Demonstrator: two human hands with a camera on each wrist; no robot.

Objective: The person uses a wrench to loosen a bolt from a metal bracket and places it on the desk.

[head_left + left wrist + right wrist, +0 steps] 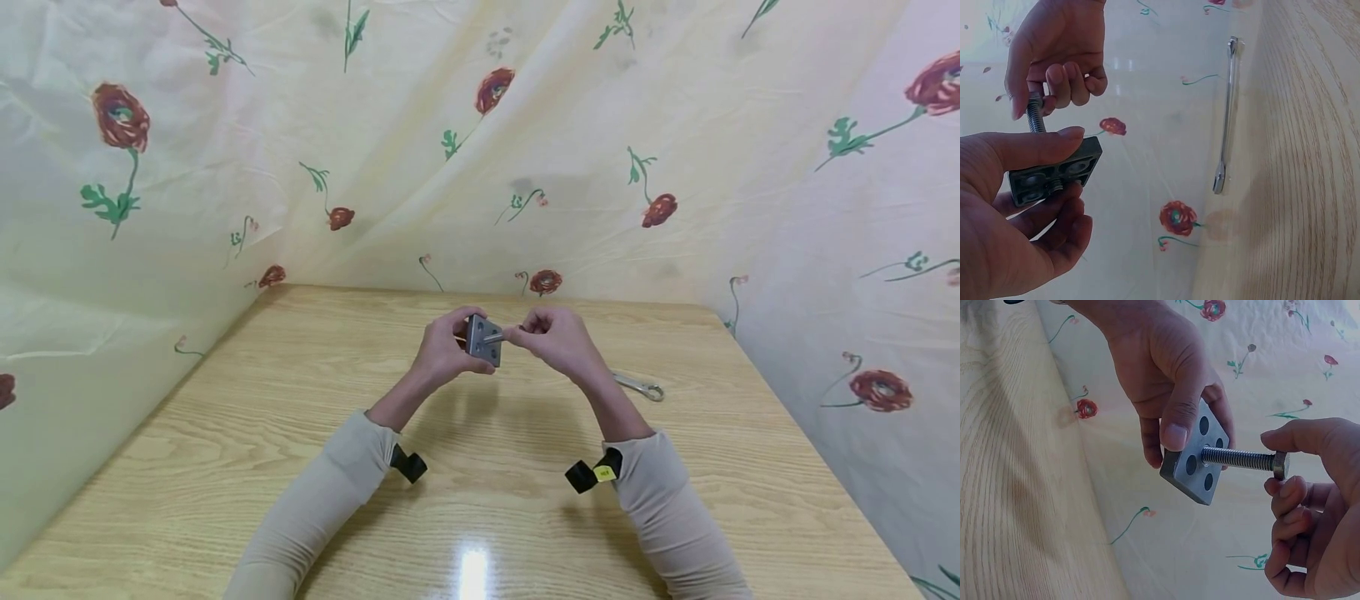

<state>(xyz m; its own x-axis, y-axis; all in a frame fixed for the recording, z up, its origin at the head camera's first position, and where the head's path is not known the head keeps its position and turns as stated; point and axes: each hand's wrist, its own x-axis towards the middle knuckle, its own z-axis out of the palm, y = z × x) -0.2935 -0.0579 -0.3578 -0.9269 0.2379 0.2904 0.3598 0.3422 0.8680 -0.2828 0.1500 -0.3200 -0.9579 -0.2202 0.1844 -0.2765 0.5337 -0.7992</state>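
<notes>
A square grey metal plate (1192,478) with several holes is held up above the table by my left hand (448,346), thumb on one face and fingers behind. Through its centre hole runs a long threaded hex bolt (1238,458); in the left wrist view the bolt's tip (1055,186) pokes out of the plate's recessed side. My right hand (551,337) pinches the bolt's hex head (1281,465) between thumb and fingertips, its other fingers curled. Most of the bolt's thread shows between the head and the plate.
A combination wrench (639,386) lies on the wooden table (480,442), to the right beyond my right forearm. Behind and at the sides hangs a cream flowered cloth (420,150). Each sleeve carries a black wrist camera (409,465).
</notes>
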